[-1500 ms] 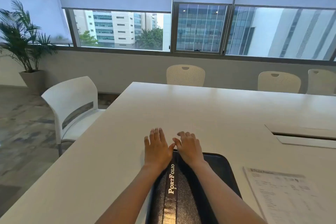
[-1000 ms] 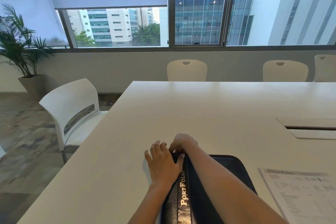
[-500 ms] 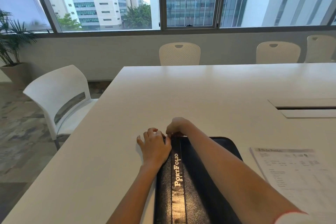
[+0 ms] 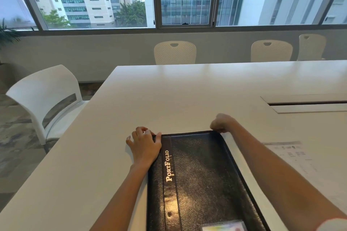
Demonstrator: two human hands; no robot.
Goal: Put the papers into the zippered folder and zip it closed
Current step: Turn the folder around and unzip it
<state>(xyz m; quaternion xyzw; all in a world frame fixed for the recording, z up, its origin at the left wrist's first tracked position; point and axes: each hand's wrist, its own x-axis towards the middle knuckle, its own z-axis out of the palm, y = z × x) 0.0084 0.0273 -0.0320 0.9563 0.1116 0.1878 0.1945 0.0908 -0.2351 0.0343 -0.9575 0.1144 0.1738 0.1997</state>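
Note:
A black leather zippered folder point(image 4: 199, 178) marked "PortFolio" lies closed on the white table point(image 4: 169, 95) in front of me. My left hand point(image 4: 144, 146) presses down on the folder's far left corner, fingers curled over its edge. My right hand point(image 4: 220, 123) is closed in a pinch at the folder's far right corner, on the zipper line; the pull itself is hidden by my fingers. A printed sheet of paper point(image 4: 294, 157) lies flat on the table to the right of the folder, partly behind my right forearm.
A recessed cable slot point(image 4: 308, 104) sits in the table at the right. A white chair point(image 4: 47, 95) stands at the table's left side, and three more chairs point(image 4: 174, 52) line the far edge below the windows. A small card point(image 4: 223, 227) shows on the folder's near end.
My right hand has travelled from the folder's far left corner, beside my left hand, along the far edge to the far right corner. The left hand stays pressing. The view tilted down.

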